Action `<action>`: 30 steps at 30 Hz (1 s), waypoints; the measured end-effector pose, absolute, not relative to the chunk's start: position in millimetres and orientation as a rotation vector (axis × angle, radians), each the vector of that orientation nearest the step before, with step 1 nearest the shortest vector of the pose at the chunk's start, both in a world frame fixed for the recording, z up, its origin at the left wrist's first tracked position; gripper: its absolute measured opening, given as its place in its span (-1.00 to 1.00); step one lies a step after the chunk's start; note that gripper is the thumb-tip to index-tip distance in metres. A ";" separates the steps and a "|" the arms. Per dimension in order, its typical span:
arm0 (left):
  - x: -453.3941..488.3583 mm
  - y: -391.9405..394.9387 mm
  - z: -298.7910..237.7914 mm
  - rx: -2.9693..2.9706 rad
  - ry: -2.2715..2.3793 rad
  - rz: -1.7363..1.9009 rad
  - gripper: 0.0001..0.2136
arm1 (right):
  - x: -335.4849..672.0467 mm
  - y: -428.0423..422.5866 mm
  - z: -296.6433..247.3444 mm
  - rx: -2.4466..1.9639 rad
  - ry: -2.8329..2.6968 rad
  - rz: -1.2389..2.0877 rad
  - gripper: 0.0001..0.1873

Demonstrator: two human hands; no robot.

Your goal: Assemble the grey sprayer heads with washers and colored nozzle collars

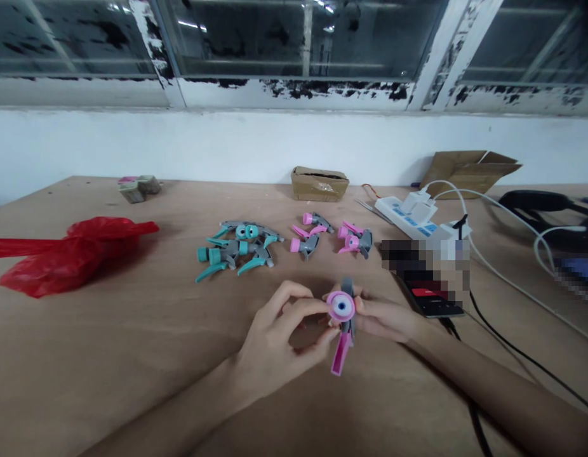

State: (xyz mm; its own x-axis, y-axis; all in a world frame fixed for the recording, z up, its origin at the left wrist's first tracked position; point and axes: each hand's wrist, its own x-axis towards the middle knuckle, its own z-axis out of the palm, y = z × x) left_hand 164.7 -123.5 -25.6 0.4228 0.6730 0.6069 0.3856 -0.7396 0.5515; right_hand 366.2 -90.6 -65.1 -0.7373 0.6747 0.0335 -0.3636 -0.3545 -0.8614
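My left grip [279, 333] and right grip [382, 317] clasp one pink sprayer [342, 308], not yet set down, unlike the pink group [342, 233] at twelve o'clock.

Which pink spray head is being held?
The nearest pink spray head, held up between the left hand and right hand; the other pink spray heads lie farther back on the table.

I read this as a small workshop from my remote seat: a long wooden bench [132, 355] against a plain white wall [227, 146], under windows [275, 38] with blotchy frames at 12 o'clock. Teal spray heads [215, 255] cluster just short of 12, pink spray heads [350, 244] just past it, a power strip [394, 208] at 1.
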 end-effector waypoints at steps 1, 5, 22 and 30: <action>164.9 -123.9 -25.8 2.364 0.921 1.205 -0.83 | 365.8 -90.6 -65.2 -0.433 -1.235 2.110 -0.69; 165.4 -125.5 -27.2 2.396 0.965 1.148 -0.81 | 363.5 -90.9 -65.3 -0.456 -1.212 2.093 -0.67; 163.2 -120.1 -31.9 2.429 0.950 1.126 -0.61 | 354.4 -95.9 -54.3 -0.744 -1.202 2.033 -0.67; 162.3 -112.7 -27.8 2.395 0.906 1.108 -0.77 | 357.6 -91.3 -58.9 -0.818 -1.315 1.900 -0.65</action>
State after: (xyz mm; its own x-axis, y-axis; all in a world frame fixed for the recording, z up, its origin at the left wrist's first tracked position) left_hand 162.3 -112.7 -27.8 0.4901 0.6769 0.5491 0.4036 -0.7346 0.5454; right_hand 357.6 -91.3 -58.9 -0.5740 0.8105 -0.1164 -0.1765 -0.2612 -0.9490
